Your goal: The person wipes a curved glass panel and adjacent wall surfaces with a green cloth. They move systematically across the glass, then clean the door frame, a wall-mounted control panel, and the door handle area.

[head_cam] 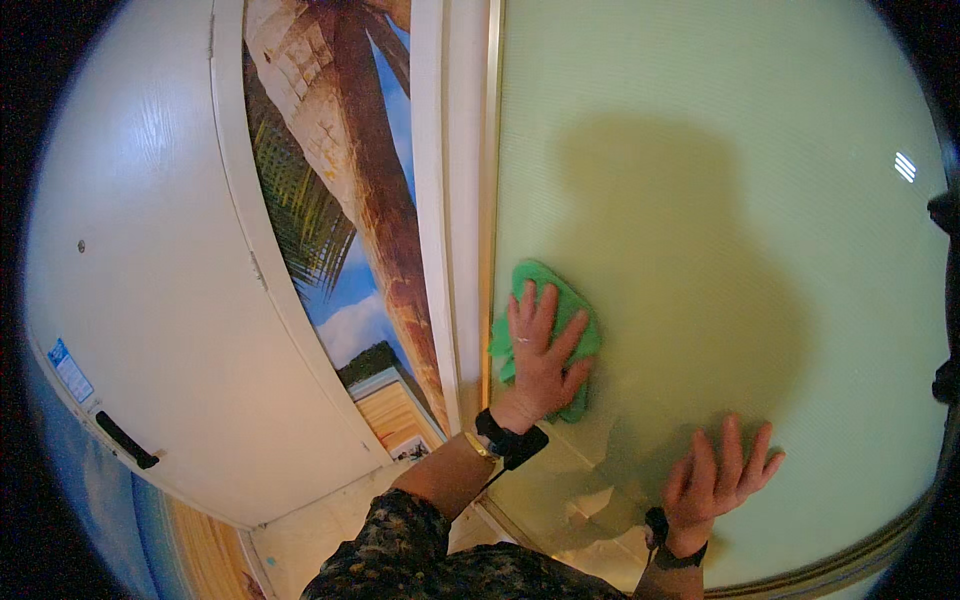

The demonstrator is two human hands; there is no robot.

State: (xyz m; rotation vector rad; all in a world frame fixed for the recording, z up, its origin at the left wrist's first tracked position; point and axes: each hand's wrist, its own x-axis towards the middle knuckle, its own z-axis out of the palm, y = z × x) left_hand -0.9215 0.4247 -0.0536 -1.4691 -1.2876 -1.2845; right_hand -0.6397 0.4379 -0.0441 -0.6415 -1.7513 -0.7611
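Note:
My left hand (pixel 541 360) presses a folded green cloth (pixel 531 274) flat against a large greenish glass panel (pixel 825 247), near the panel's gold-coloured left edge. The fingers are spread over the cloth, and a ring sits on one of them. Lower right, my right hand (pixel 724 476) is at the same panel with its fingers apart and nothing in it. Whether its palm touches the glass cannot be told. Each wrist wears a black strap. A dark shadow falls across the glass.
A white door (pixel 165 262) with a black handle (pixel 126 440) stands at the left. Between door and glass are a palm-tree wall picture (pixel 375 210) and a white frame post (pixel 442 225). Pale floor tiles (pixel 322 517) show below. A dark curved rail (pixel 840 559) runs along the lower right.

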